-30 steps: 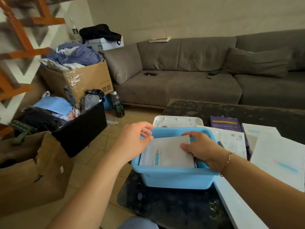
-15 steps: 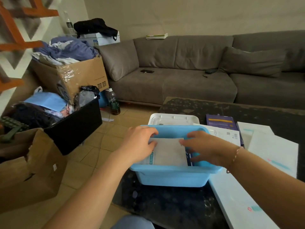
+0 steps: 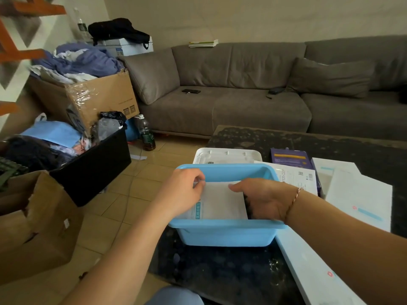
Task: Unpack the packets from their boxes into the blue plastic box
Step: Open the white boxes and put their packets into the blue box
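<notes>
- Blue box (image 3: 226,235): stands on a dark table (image 3: 220,276), at its left edge.
- Packet (image 3: 222,203): white, flat, lying inside the box, teal print toward the box's near wall.
- Left hand (image 3: 182,194): over the box's left rim, fingers curled onto the packet's left edge, pinching it.
- Right hand (image 3: 262,200): inside the box at its right side, thumb on the packet's far edge, fingers curled down past its right edge; a thin bracelet at the wrist.
- White lid (image 3: 226,155): just behind the box.
- Purple box (image 3: 290,158): behind and right of the box, beside white cartons (image 3: 356,194).
</notes>
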The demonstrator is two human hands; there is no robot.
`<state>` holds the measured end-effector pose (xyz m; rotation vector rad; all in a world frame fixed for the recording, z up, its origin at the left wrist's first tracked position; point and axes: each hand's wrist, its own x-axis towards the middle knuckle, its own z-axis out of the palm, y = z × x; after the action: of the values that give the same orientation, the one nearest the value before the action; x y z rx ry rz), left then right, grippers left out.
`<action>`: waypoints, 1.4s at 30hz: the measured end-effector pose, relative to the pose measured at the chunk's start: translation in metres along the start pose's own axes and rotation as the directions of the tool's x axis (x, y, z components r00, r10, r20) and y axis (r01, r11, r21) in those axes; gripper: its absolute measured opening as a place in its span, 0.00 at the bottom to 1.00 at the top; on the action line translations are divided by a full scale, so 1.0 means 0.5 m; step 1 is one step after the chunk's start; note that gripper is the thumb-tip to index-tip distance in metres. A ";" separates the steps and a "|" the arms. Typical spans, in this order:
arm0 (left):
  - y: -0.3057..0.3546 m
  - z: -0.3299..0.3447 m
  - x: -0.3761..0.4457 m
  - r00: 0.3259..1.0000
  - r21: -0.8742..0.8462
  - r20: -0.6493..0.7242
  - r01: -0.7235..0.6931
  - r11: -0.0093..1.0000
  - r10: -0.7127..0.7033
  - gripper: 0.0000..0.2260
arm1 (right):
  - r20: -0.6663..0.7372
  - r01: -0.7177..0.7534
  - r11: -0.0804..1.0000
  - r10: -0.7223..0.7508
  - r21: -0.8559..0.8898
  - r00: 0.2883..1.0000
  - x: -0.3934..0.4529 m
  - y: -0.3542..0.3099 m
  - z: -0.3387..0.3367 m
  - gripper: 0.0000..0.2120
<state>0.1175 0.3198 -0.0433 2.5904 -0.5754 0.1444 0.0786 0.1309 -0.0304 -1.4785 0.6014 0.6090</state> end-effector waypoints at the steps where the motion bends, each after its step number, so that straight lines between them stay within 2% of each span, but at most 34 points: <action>1: 0.001 -0.001 0.000 1.000 -0.005 -0.002 -0.003 1.000 0.003 0.07 | 0.003 0.013 1.000 -0.013 -0.027 1.000 -0.002 0.000 0.002 0.09; 6: 0.001 0.002 -0.004 1.000 0.027 0.001 -0.018 0.999 0.018 0.08 | -0.010 0.030 0.993 -0.032 -0.116 0.999 0.002 0.004 0.005 0.11; 9: -0.002 0.003 -0.006 1.000 0.063 0.000 -0.010 0.998 0.010 0.08 | -0.054 -0.007 0.999 0.005 -0.035 0.999 -0.008 -0.007 0.001 0.08; 11: -0.003 0.005 -0.007 1.000 0.084 -0.006 -0.006 0.996 0.007 0.08 | -0.101 -0.011 1.000 0.011 0.000 0.995 -0.011 -0.012 -0.007 0.10; 15: -0.002 0.007 -0.006 1.000 0.074 -0.011 0.010 0.997 -0.009 0.08 | -0.087 -0.011 0.996 0.019 0.092 0.996 0.006 -0.007 -0.018 0.15; 27: 0.000 0.007 -0.002 1.000 0.060 -0.027 0.010 0.998 -0.008 0.10 | -0.118 0.060 0.998 -0.059 0.012 0.991 0.041 0.012 -0.016 0.17; 33: 0.002 0.005 -0.002 0.999 0.054 -0.049 -0.003 0.999 0.005 0.10 | -0.097 0.046 0.995 -0.037 0.092 0.995 0.036 0.005 -0.014 0.18; 35: 0.005 0.002 -0.006 0.998 0.004 -0.055 -0.007 1.000 0.008 0.09 | -0.072 0.040 0.998 -0.036 0.053 0.997 0.021 -0.006 -0.008 0.21; 37: 0.008 -0.001 -0.012 0.991 0.021 -0.129 -0.033 0.999 0.035 0.07 | -0.098 0.125 0.991 -0.128 -0.042 0.987 -0.020 -0.017 -0.008 0.20; 38: 0.011 -0.002 -0.017 0.969 0.065 -0.229 -0.079 0.995 0.092 0.07 | -0.100 0.196 0.979 -0.201 -0.064 0.974 -0.041 -0.020 -0.016 0.22; 39: 0.018 -0.005 -0.024 0.918 0.113 -0.357 -0.143 0.983 0.174 0.06 | -0.074 0.270 0.961 -0.274 -0.061 0.959 -0.071 -0.021 -0.025 0.25; 41: 0.057 -0.002 -0.056 0.745 0.140 -0.579 -0.309 0.941 0.331 0.06 | -0.017 0.370 0.929 -0.370 -0.007 0.929 -0.137 -0.006 -0.053 0.27; 42: 0.088 0.010 -0.081 0.670 0.131 -0.623 -0.418 0.899 0.403 0.07 | -0.029 0.428 0.904 -0.427 0.026 0.904 -0.163 0.009 -0.073 0.23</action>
<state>0.0625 0.2975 -0.0370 2.1272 -0.8649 1.1206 0.0176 0.0940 0.0232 -1.5270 0.2837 0.2370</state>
